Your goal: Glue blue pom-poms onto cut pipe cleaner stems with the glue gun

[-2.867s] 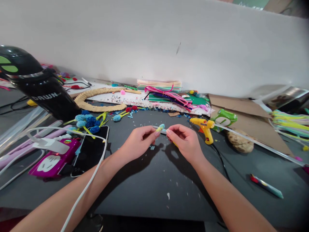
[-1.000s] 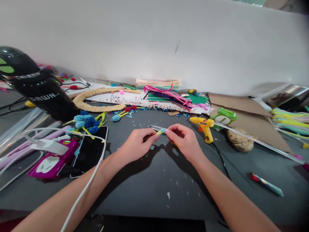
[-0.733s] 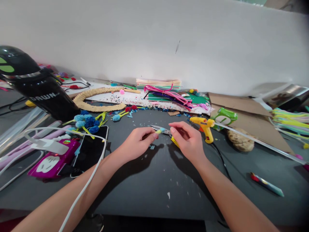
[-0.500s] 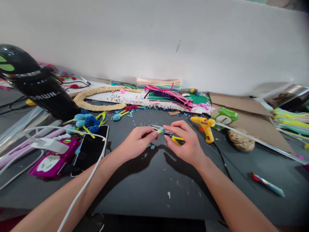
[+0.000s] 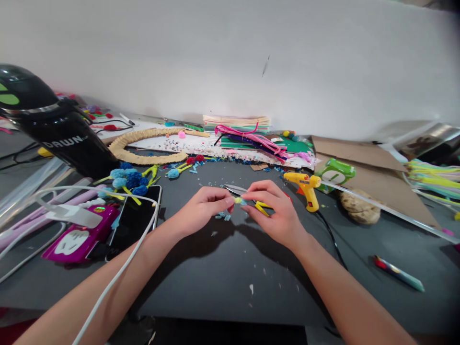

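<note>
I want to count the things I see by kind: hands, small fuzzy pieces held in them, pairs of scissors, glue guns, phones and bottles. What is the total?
Hands: 2 (left hand, right hand)
Held fuzzy piece: 1
Scissors: 1 pair
Glue gun: 1
Phone: 1
Bottle: 1
Total: 7

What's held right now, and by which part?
A small yellow-and-blue fuzzy piece: left hand pinches its yellow end, right hand its blue end, both with fingers.

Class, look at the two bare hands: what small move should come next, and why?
Probably a gentle twist of the small fuzzy yellow-and-blue piece by the right hand: its fingertips pinch the light-blue end, while the left hand holds the other.
</note>
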Available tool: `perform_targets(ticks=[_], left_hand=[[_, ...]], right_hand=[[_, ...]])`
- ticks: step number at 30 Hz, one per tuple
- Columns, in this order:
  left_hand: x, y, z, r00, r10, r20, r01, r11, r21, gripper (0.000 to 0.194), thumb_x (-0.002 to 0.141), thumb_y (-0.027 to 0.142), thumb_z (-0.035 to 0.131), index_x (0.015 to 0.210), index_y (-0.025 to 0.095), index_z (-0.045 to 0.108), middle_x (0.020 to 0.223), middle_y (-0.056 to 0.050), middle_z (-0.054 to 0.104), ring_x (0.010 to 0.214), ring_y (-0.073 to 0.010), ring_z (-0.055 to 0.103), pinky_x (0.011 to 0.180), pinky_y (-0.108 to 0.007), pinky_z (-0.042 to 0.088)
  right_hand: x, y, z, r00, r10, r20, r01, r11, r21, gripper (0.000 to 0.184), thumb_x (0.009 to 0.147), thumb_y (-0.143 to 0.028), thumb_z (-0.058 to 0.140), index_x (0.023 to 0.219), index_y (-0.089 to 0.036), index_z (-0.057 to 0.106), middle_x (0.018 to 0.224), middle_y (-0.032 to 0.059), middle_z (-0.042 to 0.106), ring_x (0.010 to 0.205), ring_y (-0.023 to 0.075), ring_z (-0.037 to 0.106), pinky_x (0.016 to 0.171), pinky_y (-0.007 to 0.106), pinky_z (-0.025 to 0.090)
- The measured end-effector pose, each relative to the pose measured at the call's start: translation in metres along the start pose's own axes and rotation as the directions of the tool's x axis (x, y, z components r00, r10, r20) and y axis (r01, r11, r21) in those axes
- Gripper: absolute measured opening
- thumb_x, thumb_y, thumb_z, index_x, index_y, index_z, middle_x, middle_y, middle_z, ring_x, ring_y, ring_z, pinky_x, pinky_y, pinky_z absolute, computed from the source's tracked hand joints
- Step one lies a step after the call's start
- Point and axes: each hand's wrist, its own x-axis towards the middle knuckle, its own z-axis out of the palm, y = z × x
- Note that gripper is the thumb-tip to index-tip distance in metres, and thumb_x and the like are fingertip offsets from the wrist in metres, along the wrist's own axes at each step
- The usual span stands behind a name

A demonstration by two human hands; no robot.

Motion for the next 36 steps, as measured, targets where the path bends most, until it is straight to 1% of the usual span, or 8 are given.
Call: perform_targets(ticks=[4, 8, 14, 21, 24, 28, 31, 36], left_hand=[[-0.0004, -0.0018, -0.0002, 1.0, 0.008, 0.0, -0.008, 1.0, -0.009, 0.034, 0.09, 0.042, 0.055, 0.073, 0.013, 0.063, 0.064, 0.002, 0.05, 0.059, -0.0094, 0.039, 0.058, -0.024, 0.03], [-0.0011, -0.0017, -0.0004, 1.0, 0.017, -0.019, -0.017, 1.0, -0.003, 0.034, 0.089, 0.042, 0.056, 0.073, 0.013, 0.063, 0.065, 0.001, 0.052, 0.06, -0.0098, 0.041, 0.058, -0.024, 0.032], [-0.001, -0.002, -0.0005, 0.999, 0.036, -0.015, -0.036, 0.999, -0.005, 0.032, 0.09, 0.04, 0.056, 0.074, 0.013, 0.064, 0.068, 0.0, 0.055, 0.065, -0.0109, 0.045, 0.062, -0.024, 0.034], [-0.001, -0.0037, -0.0005, 0.999, 0.05, 0.01, -0.05, 0.999, -0.016, 0.031, 0.091, 0.039, 0.056, 0.075, 0.013, 0.064, 0.072, -0.001, 0.058, 0.07, -0.012, 0.049, 0.066, -0.024, 0.036], [-0.0009, -0.0034, -0.001, 0.998, 0.055, 0.013, -0.055, 0.998, -0.012, 0.032, 0.091, 0.039, 0.056, 0.075, 0.013, 0.064, 0.072, -0.001, 0.058, 0.069, -0.0119, 0.048, 0.066, -0.024, 0.036], [-0.0009, -0.0037, -0.0025, 0.998, 0.057, 0.006, -0.057, 0.998, 0.013, 0.033, 0.091, 0.041, 0.056, 0.076, 0.013, 0.065, 0.072, -0.001, 0.057, 0.069, -0.0123, 0.047, 0.064, -0.024, 0.036], [-0.0018, -0.0038, -0.0028, 0.998, 0.062, -0.001, -0.062, 0.998, 0.034, 0.032, 0.091, 0.04, 0.056, 0.077, 0.013, 0.065, 0.071, -0.001, 0.057, 0.067, -0.0118, 0.047, 0.062, -0.024, 0.035], [-0.0051, -0.0022, -0.0019, 0.994, 0.107, -0.025, -0.098, 0.969, 0.226, 0.033, 0.093, 0.041, 0.052, 0.081, 0.014, 0.066, 0.064, 0.001, 0.054, 0.059, -0.01, 0.041, 0.055, -0.022, 0.031]], right_hand=[[0.0017, -0.0051, -0.0012, 0.997, 0.076, 0.006, -0.077, 0.995, 0.06, 0.03, 0.086, -0.025, 0.07, 0.115, -0.027, 0.065, 0.113, 0.0066, 0.06, 0.104, 0.0198, 0.06, 0.093, 0.038, 0.051], [0.0022, -0.0063, -0.0033, 0.988, 0.15, 0.027, -0.152, 0.98, 0.124, 0.047, 0.082, -0.031, 0.074, 0.126, -0.029, 0.059, 0.118, 0.0077, 0.06, 0.097, 0.0195, 0.061, 0.08, 0.035, 0.056], [0.0014, -0.0061, -0.0006, 0.995, 0.097, -0.002, -0.096, 0.99, 0.107, 0.028, 0.084, -0.028, 0.072, 0.112, -0.027, 0.067, 0.109, 0.006, 0.067, 0.1, 0.02, 0.064, 0.088, 0.037, 0.054], [0.0015, -0.0076, 0.0026, 0.997, 0.072, -0.029, -0.069, 0.993, 0.099, 0.014, 0.088, -0.023, 0.067, 0.102, -0.025, 0.07, 0.101, 0.0049, 0.067, 0.095, 0.0182, 0.065, 0.086, 0.034, 0.054], [0.0014, -0.0084, 0.0022, 0.995, 0.1, -0.018, -0.097, 0.987, 0.13, 0.017, 0.088, -0.024, 0.067, 0.105, -0.026, 0.068, 0.103, 0.0054, 0.067, 0.096, 0.0189, 0.064, 0.086, 0.036, 0.054], [0.0011, -0.0092, 0.0008, 0.983, 0.181, -0.016, -0.175, 0.967, 0.184, 0.032, 0.086, -0.029, 0.07, 0.116, -0.026, 0.062, 0.108, 0.0062, 0.065, 0.094, 0.0192, 0.063, 0.082, 0.036, 0.056], [0.0011, -0.0098, 0.0001, 0.986, 0.167, -0.016, -0.161, 0.969, 0.186, 0.029, 0.086, -0.029, 0.07, 0.114, -0.026, 0.064, 0.108, 0.0057, 0.065, 0.094, 0.019, 0.063, 0.081, 0.036, 0.056], [0.0007, -0.0094, 0.0003, 0.983, 0.185, 0.012, -0.184, 0.962, 0.202, 0.027, 0.086, -0.03, 0.069, 0.112, -0.026, 0.064, 0.109, 0.0061, 0.066, 0.095, 0.0197, 0.064, 0.082, 0.037, 0.057]])
